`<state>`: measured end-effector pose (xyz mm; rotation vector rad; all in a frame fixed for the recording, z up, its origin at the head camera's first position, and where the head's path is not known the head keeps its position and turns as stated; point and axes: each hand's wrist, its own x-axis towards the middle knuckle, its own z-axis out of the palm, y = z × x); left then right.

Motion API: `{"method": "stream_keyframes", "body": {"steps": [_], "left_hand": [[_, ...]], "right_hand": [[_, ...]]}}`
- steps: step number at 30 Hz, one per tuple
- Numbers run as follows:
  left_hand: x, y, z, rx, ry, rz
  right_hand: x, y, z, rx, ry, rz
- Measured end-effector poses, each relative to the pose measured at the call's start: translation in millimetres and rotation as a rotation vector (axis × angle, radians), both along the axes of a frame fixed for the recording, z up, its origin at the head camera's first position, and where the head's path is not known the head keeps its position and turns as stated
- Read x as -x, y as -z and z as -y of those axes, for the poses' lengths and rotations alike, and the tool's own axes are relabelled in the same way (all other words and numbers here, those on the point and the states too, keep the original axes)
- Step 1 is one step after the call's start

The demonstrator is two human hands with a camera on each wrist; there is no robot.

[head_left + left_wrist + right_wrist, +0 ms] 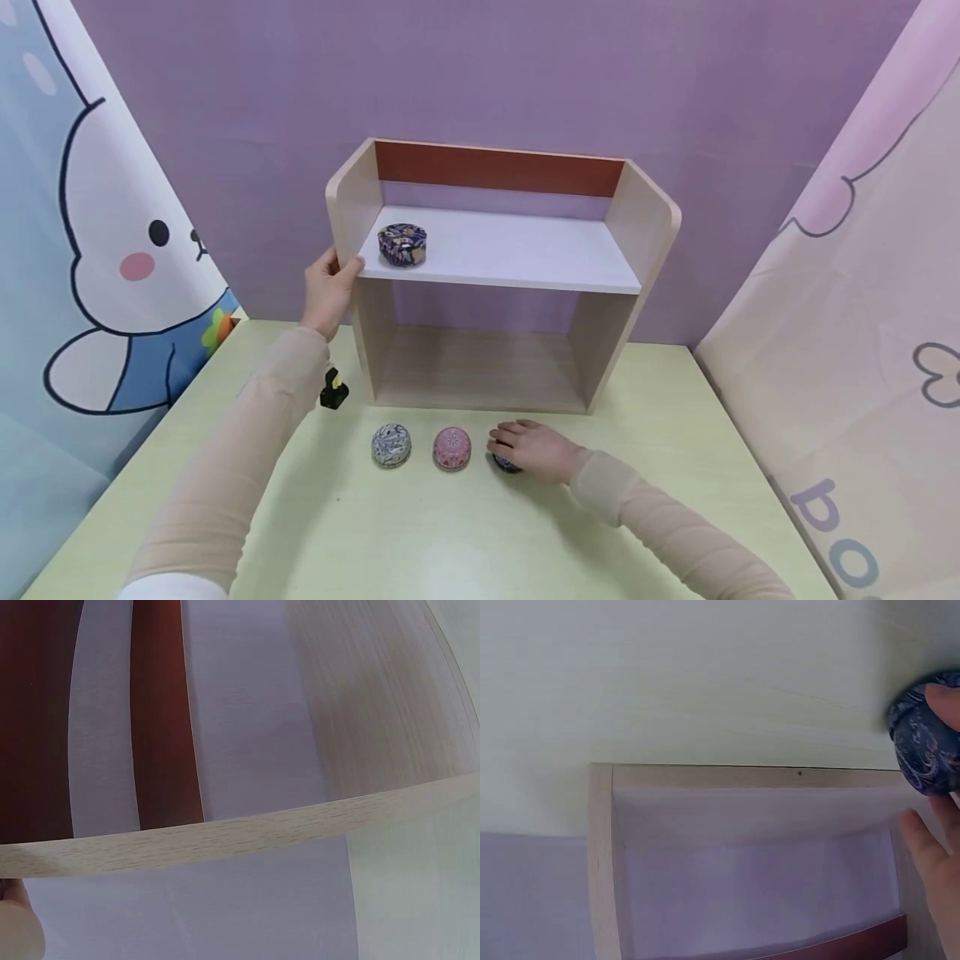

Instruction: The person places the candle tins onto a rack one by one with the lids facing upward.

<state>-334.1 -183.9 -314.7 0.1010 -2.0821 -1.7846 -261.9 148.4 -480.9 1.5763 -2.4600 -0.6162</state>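
My right hand [538, 451] grips a small round dark blue patterned tin [507, 465] on the table, covering most of it in the head view. In the right wrist view, the thumb [946, 705] lies on one side of the tin [924, 746] and the fingers on the other. At the upper left, my left hand [330, 292] holds the side panel of a small wooden shelf [480, 367], its thumb at the front edge by the white upper board. A navy and gold patterned tin [402, 245] stands on that board's left end.
In front of the shelf lie a white and grey patterned tin [392, 446] and a pink patterned tin [452, 449], in a row with the dark blue one. A small black and yellow object [333, 389] sits left of the shelf. Printed curtains [142, 208] flank the table [420, 533].
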Motion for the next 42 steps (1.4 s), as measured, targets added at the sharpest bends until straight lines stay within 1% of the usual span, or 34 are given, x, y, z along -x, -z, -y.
{"method": "stream_keyframes", "body": {"steps": [3, 7, 12, 15, 20, 26, 35, 38, 42], "left_hand": [[-0.9, -0.4, 1, 0.003, -0.002, 0.001], [-1.9, -1.0, 1, 0.010, 0.000, 0.007], [-1.3, -1.0, 0, 0.005, 0.000, 0.000], [-1.2, -1.1, 0, 0.005, -0.001, -0.005], [-1.1, -1.0, -1, 0.006, -0.001, -0.005], [-1.5, -0.4, 0, 0.005, -0.007, 0.002], [-2.2, -1.0, 0, 0.007, -0.011, 0.005], [-2.3, -0.9, -1, 0.007, -0.013, 0.007], [-2.1, -1.1, 0, 0.011, -0.011, 0.008]], "right_hand": [[0.6, 3.5, 3, -0.056, -0.029, -0.082], [-0.9, 6.7, 6, -0.114, -0.034, -0.179], [-5.1, 9.0, 11, -0.128, -0.058, -0.347], [-6.7, 10.8, 13, -0.138, -0.065, -0.406], [-6.8, 14.2, 14, -0.160, -0.071, -0.436], [-6.1, 15.9, 13, -0.140, -0.097, -0.460], [-4.8, 14.3, 9, -0.130, -0.057, -0.398], [-3.8, 14.5, 8, -0.104, -0.056, -0.395], [-1.3, 14.6, 7, -0.041, -0.038, -0.376]]}}
